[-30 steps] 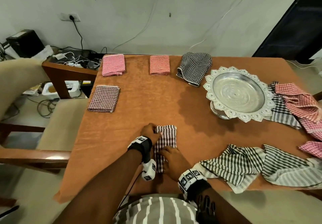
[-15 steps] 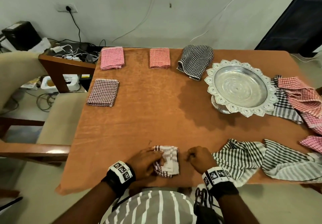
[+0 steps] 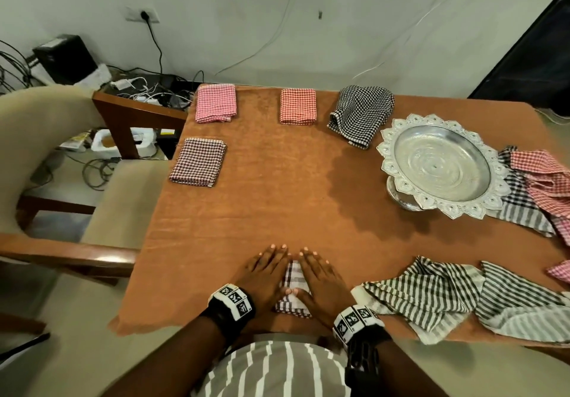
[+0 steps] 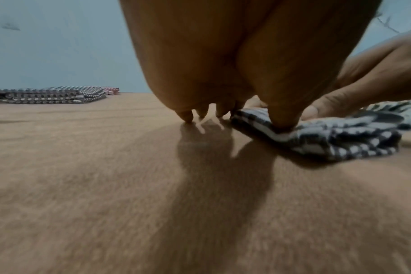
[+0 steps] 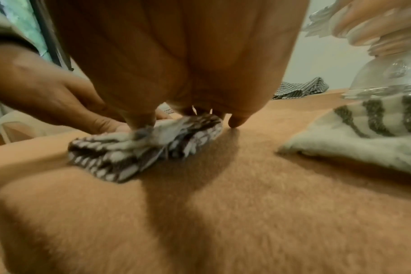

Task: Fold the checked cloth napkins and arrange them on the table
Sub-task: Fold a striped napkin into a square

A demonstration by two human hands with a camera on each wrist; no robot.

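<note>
A small folded brown-and-white checked napkin [image 3: 293,285] lies near the table's front edge. My left hand [image 3: 266,273] and right hand [image 3: 319,276] lie flat on it side by side, fingers straight and pointing away from me, thumbs meeting over its middle. In the left wrist view my thumb presses the napkin [image 4: 317,140] down. The right wrist view shows the napkin [image 5: 141,148] bunched under both thumbs. Folded napkins lie at the far left: pink [image 3: 216,103], orange [image 3: 298,106] and maroon [image 3: 198,162]. A black checked napkin [image 3: 361,112] lies loosely folded beyond them.
A silver pedestal tray [image 3: 441,165] stands at the right. Red and black checked cloths [image 3: 546,177] lie crumpled beside it. Two unfolded striped cloths [image 3: 431,298] spread along the front right edge. A cushioned chair [image 3: 61,149] stands left of the orange-covered table [image 3: 277,196].
The napkin went from a long strip to a small square. My right hand, beside it half a second ago, now lies on it, and both hands have flattened onto it.
</note>
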